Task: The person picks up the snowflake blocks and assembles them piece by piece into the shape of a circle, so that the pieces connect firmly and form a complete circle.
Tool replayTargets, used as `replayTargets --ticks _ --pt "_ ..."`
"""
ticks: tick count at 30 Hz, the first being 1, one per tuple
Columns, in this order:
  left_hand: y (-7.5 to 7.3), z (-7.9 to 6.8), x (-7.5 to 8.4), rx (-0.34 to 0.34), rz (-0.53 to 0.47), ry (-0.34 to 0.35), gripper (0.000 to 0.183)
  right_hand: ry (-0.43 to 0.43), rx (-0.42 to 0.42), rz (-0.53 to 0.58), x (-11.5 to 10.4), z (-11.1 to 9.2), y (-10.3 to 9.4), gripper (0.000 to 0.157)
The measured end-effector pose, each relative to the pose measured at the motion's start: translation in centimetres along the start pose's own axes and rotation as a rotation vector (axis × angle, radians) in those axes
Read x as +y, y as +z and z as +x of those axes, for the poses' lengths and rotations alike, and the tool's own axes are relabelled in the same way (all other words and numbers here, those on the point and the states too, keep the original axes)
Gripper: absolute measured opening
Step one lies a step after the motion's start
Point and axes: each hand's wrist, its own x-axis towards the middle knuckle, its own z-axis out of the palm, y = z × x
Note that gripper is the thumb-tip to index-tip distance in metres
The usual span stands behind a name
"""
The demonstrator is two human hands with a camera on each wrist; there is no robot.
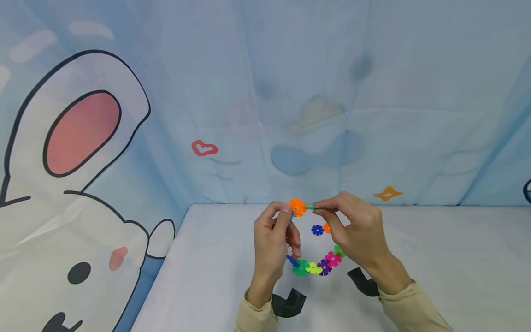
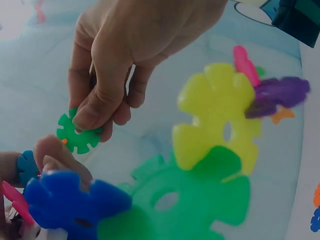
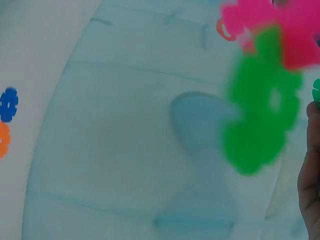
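My left hand (image 1: 271,237) grips a chain of interlocking plastic snowflake discs near its top end, where an orange snowflake disc (image 1: 297,207) stands up past the fingertips. Thumb and forefinger of my right hand (image 1: 361,228) pinch a green snowflake disc (image 2: 78,132), seen edge-on in the head view and meeting the orange one's right side. Below the hands the chain curves through a blue disc (image 2: 75,200), a green one, a yellow disc (image 2: 217,112), a purple disc (image 1: 324,267), a pink disc (image 1: 333,258) and another green disc (image 3: 267,100), blurred in the right wrist view.
A loose blue disc (image 1: 317,230) and an orange disc (image 3: 4,140) lie on the white table (image 1: 207,267) beyond the chain. Behind the table hangs a blue printed cloth (image 1: 290,69). Black curved pieces (image 1: 289,303) sit by both wrists.
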Motion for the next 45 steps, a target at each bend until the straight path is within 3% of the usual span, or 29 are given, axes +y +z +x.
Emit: replayTargets --ticks 1,5,16,21,25,29,33,36,40,45 --pt "0.1 0.0 0.0 -0.006 0.014 0.003 0.031 -0.017 0.006 -0.018 0.0 0.0 0.0 0.002" --pt "0.4 -0.1 0.0 -0.038 0.038 0.004 0.031 -0.046 0.022 -0.054 0.0 0.0 -0.1 0.029" --pt "0.4 -0.1 -0.5 -0.09 0.045 0.014 0.032 -0.044 0.02 -0.024 -0.2 0.0 0.3 0.032" --pt "0.0 0.1 -0.6 -0.12 0.04 -0.027 0.035 -0.018 0.0 0.071 0.3 -0.2 0.4 0.032" --pt "-0.6 0.4 -0.5 -0.046 0.036 -0.053 0.032 0.026 -0.097 0.131 1.0 -0.3 0.1 0.022" --pt "-0.9 0.7 -0.6 0.044 0.006 -0.084 0.033 0.183 -0.226 0.059 2.7 -0.9 -0.6 0.028" --pt "-1.1 0.7 -0.8 0.073 -0.037 -0.086 0.034 0.444 -0.46 -0.062 5.5 -2.6 -0.3 0.03" --pt "-1.2 0.6 -0.9 0.044 -0.052 -0.081 0.033 0.572 -0.682 -0.118 7.6 -4.5 0.8 0.036" --pt "-1.1 0.5 -0.9 -0.003 -0.055 -0.068 0.034 0.6 -0.823 -0.109 9.0 -6.7 2.9 0.04" --pt "-1.0 0.5 -0.9 -0.043 -0.03 -0.034 0.039 0.573 -0.826 -0.132 8.9 -7.6 4.2 0.032"
